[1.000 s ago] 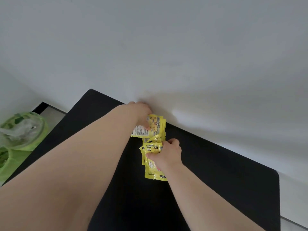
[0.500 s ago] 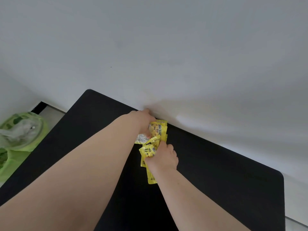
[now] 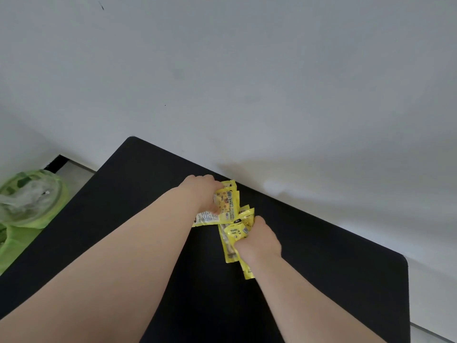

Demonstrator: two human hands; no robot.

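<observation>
Several yellow snack packets lie bunched on a black table (image 3: 321, 280) close to the white wall. My left hand (image 3: 201, 191) grips the far packets (image 3: 227, 204), fingers curled over their printed faces, with one white-backed packet sticking out beneath it. My right hand (image 3: 259, 241) grips the near packets (image 3: 235, 233), which fan out toward me; their lower ends poke out past my wrist. The two bunches overlap between my hands.
A green plastic bag (image 3: 29, 201) with clear wrapping inside sits on the floor left of the table. The white wall (image 3: 272, 95) runs right along the table's far edge. Bare black tabletop lies left and right of the packets.
My right hand has shifted a little toward me and right, spreading the near packets apart from the far bunch. My left hand keeps its hold by the wall.
</observation>
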